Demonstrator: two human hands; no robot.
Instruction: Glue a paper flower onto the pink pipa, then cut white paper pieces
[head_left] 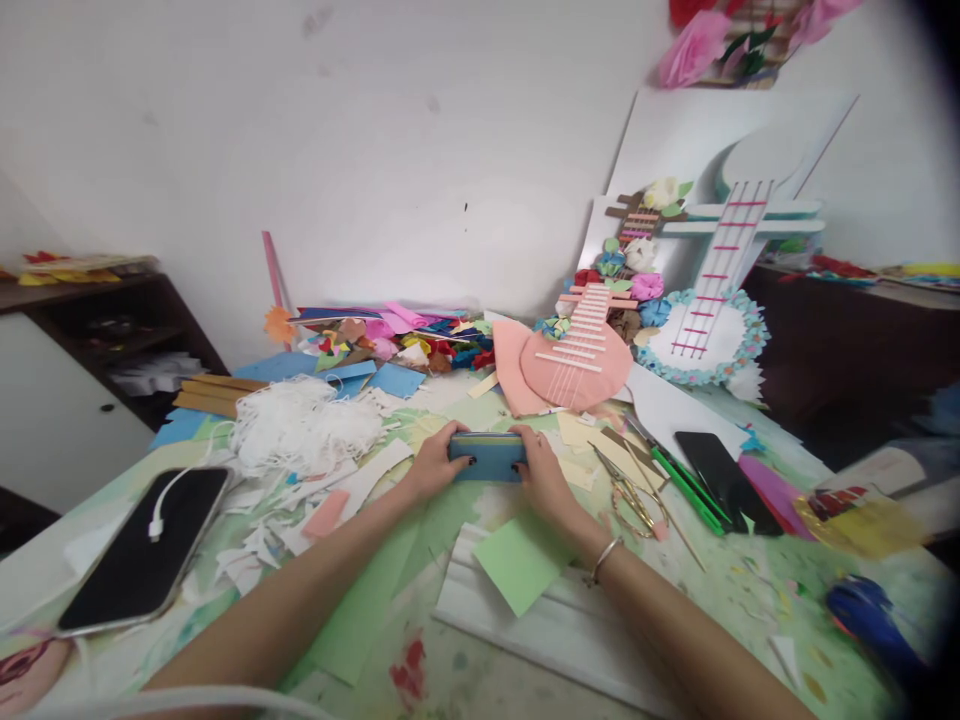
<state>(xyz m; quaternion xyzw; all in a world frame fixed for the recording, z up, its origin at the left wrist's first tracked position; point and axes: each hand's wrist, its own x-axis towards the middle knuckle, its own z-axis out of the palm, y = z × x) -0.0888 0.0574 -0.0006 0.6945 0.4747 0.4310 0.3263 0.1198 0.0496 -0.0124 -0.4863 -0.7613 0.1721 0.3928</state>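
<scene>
Nearest the camera, just on the near side of the right grip, a pale green square sheet [517, 565] lies on a white board [540, 625]. Well off to the left of the left grip lies a phone [142, 550] with a white cable plugged in.

The left hand [431, 465] and the right hand [541, 480] close on the two short ends of a blue paper stack [486, 458]. Fingers curl over its top edge and thumbs sit on the near face. Each grip is closed only as far as the stack allows, and neither holds anything else. The stack stands on its long edge between the two grips, low over the counter [750, 590]; whether it touches the paper beneath I cannot tell.

As I judge it, the sheets are being squared up. That goes best with equal pressure from both ends, the lower edge tapped flat on a clear patch, and fingers loose enough for stray sheets to slide level.

Just right of the right grip lie scissors [634, 495], then green pens [686, 488] and a dark phone [724, 480]. Beyond the left grip is a heap of white shreds [300, 425]. Further off are mixed coloured paper [397, 345], a pink paper guitar [577, 365] and a white paper guitar [709, 335] against the wall.
</scene>
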